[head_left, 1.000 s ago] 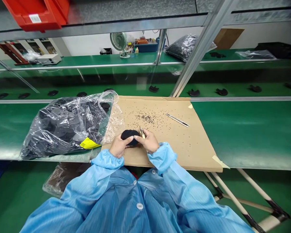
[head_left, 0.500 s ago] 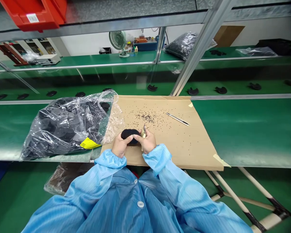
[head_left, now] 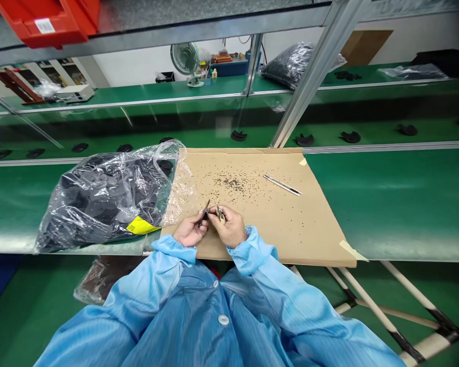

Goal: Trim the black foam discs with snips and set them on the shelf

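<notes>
Held edge-on in my left hand [head_left: 189, 232] is a thin, round black part [head_left: 204, 212], pinched between thumb and fingers. My right hand [head_left: 231, 229] is closed around a small cutting tool [head_left: 221, 215] with a pale yellowish body and a metal end; its exact kind is mostly hidden by the fingers. Both hands meet close together over the near edge of a cardboard sheet [head_left: 260, 239], and the right fingertips are at the black part's edge. Many tiny black scraps [head_left: 234, 183] lie scattered on the cardboard beyond the hands. A slim craft knife [head_left: 282, 185] rests to their right.
A clear plastic bag [head_left: 103, 199] full of black round parts stands left of the cardboard. Behind, several black parts, one of them a curved piece [head_left: 304, 140], lie spaced along a green belt [head_left: 199, 137]. A metal post [head_left: 317, 76] slants up at the back right.
The black part has turned from showing its broad face to edge-on in my left hand. My right thumb has left its face, and the tool has tilted and shifted slightly left.
</notes>
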Available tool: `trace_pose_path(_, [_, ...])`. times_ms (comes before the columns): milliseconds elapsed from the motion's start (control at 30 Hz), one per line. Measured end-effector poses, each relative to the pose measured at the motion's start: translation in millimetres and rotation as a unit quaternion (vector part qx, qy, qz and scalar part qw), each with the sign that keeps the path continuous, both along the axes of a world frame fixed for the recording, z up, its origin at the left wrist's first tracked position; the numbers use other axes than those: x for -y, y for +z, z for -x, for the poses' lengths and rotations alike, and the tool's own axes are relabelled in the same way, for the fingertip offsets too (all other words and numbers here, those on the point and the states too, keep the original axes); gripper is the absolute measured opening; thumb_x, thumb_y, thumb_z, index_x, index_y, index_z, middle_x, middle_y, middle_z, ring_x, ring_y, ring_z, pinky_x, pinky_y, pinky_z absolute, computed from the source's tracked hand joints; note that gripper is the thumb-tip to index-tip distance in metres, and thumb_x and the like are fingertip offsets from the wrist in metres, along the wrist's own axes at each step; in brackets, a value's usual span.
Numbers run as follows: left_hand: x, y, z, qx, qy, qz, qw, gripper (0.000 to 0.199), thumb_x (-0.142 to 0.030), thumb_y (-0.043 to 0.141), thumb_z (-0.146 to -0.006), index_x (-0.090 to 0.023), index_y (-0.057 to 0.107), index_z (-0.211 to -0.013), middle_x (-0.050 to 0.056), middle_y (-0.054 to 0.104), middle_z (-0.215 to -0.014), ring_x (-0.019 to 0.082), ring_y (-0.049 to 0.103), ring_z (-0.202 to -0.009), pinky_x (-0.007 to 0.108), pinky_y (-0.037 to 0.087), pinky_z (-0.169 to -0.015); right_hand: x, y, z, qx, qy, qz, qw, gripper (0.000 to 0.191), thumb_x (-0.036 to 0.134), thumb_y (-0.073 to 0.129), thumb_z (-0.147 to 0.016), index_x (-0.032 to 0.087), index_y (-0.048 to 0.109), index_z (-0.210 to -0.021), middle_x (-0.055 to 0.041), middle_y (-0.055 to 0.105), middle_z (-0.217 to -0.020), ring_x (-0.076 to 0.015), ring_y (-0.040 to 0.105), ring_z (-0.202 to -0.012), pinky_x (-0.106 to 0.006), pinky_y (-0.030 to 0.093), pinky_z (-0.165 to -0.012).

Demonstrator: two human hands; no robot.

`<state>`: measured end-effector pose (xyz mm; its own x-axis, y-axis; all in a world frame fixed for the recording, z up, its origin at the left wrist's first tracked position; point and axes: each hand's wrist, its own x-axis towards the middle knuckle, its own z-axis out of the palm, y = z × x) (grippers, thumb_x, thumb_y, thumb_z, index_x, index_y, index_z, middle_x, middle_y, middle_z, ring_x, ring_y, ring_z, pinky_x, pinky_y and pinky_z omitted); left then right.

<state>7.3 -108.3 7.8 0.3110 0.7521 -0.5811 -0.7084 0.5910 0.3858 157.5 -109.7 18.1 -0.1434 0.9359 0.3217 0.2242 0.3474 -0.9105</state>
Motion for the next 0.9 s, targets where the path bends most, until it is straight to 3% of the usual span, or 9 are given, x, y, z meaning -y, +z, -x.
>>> trace_pose_path(200, [1, -4.6, -5, -0.025, 0.003, -0.028, 0.999, 0.005, -0.014, 0.064, -0.079, -0.010, 0.064, -0.082, 0.002, 0.056, -0.070, 0.004, 0.050, -0.054, 0.012, 0.042, -0.044, -2, -3.3, -1, 0.019, -0.002, -0.038, 0.999, 0.012, 0.028, 0.053, -0.083, 0.021, 0.063, -0.085, -0.0058, 0.068, -0.087, -0.0189, 0.062, -0.082, -0.032, 0.049, -0.078])
trace_pose_path(367, [-12, -1.7, -10, -0.104, 0.009, -0.062, 0.993, 0.013, -0.017, 0.069, -0.075, -0.012, 0.063, -0.085, 0.002, 0.059, -0.070, 0.006, 0.053, -0.056, 0.015, 0.045, -0.047, -25, -8.8, -15, 0.003, 0.031, 0.011, 0.999, 0.015, 0.032, 0.058, -0.080, 0.020, 0.063, -0.087, -0.0049, 0.067, -0.087, -0.0192, 0.061, -0.081, -0.033, 0.049, -0.077])
trace_pose_path(433, [-27, 3.2, -11, -0.160, 0.044, -0.099, 0.981, 0.025, -0.014, 0.072, -0.070, -0.015, 0.062, -0.092, 0.004, 0.064, -0.080, 0.009, 0.059, -0.064, 0.018, 0.049, -0.053, -40, -14.4, -25, -0.024, -0.001, 0.025, 0.999, 0.018, 0.035, 0.060, -0.078, 0.019, 0.064, -0.087, -0.0044, 0.066, -0.087, -0.0189, 0.061, -0.080, -0.033, 0.048, -0.076])
trace_pose_path(533, [-64, 11.9, -5, -0.267, 0.117, -0.159, 0.943, 0.046, -0.008, 0.072, -0.063, -0.020, 0.059, -0.106, 0.005, 0.065, -0.102, 0.016, 0.063, -0.087, 0.028, 0.053, -0.074, -59, -26.3, -39, -0.084, -0.114, 0.041, 0.989, 0.021, 0.038, 0.062, -0.077, 0.019, 0.062, -0.086, -0.0029, 0.064, -0.081, -0.0175, 0.059, -0.075, -0.032, 0.047, -0.074])
trace_pose_path(600, [-98, 18.2, 3, -0.393, 0.136, -0.201, 0.887, 0.052, -0.009, 0.070, -0.063, -0.021, 0.058, -0.112, 0.005, 0.065, -0.106, 0.019, 0.062, -0.096, 0.034, 0.051, -0.086, -68, -34.3, -44, -0.154, -0.156, 0.068, 0.973, 0.025, 0.041, 0.063, -0.075, 0.018, 0.060, -0.084, -0.0026, 0.063, -0.077, -0.0170, 0.059, -0.072, -0.032, 0.048, -0.072])
trace_pose_path(633, [-117, 21.8, 9, -0.473, 0.132, -0.227, 0.841, 0.051, -0.012, 0.069, -0.065, -0.021, 0.059, -0.114, 0.005, 0.065, -0.106, 0.020, 0.061, -0.099, 0.036, 0.049, -0.089, -71, -37.6, -46, -0.195, -0.164, 0.085, 0.963, 0.026, 0.042, 0.064, -0.075, 0.018, 0.059, -0.084, -0.0030, 0.063, -0.077, -0.0172, 0.060, -0.071, -0.032, 0.048, -0.071])
trace_pose_path(800, [-221, 43.7, 27, -0.781, 0.079, -0.332, 0.523, 0.037, -0.015, 0.056, -0.077, -0.018, 0.063, -0.114, 0.010, 0.055, -0.119, 0.024, 0.051, -0.115, 0.037, 0.038, -0.103, -80, -44.9, -50, -0.328, -0.150, 0.160, 0.919, 0.034, 0.047, 0.066, -0.070, 0.018, 0.056, -0.083, -0.0037, 0.064, -0.073, -0.0171, 0.062, -0.063, -0.031, 0.050, -0.062])
trace_pose_path(833, [-239, 46.8, 26, -0.803, 0.067, -0.338, 0.485, 0.041, -0.014, 0.057, -0.077, -0.017, 0.062, -0.117, 0.011, 0.051, -0.125, 0.024, 0.048, -0.118, 0.036, 0.036, -0.105, -81, -44.9, -50, -0.329, -0.143, 0.163, 0.919, 0.034, 0.047, 0.067, -0.070, 0.018, 0.056, -0.083, -0.0033, 0.064, -0.072, -0.0166, 0.061, -0.062, -0.030, 0.050, -0.060])
trace_pose_path(900, [-270, 48.8, 17, -0.827, 0.030, -0.335, 0.451, 0.049, -0.015, 0.061, -0.074, -0.015, 0.057, -0.123, 0.013, 0.043, -0.132, 0.025, 0.044, -0.122, 0.035, 0.034, -0.106, -81, -44.5, -51, -0.317, -0.132, 0.156, 0.926, 0.032, 0.047, 0.066, -0.072, 0.018, 0.057, -0.082, -0.0027, 0.063, -0.070, -0.0159, 0.060, -0.061, -0.029, 0.049, -0.059])
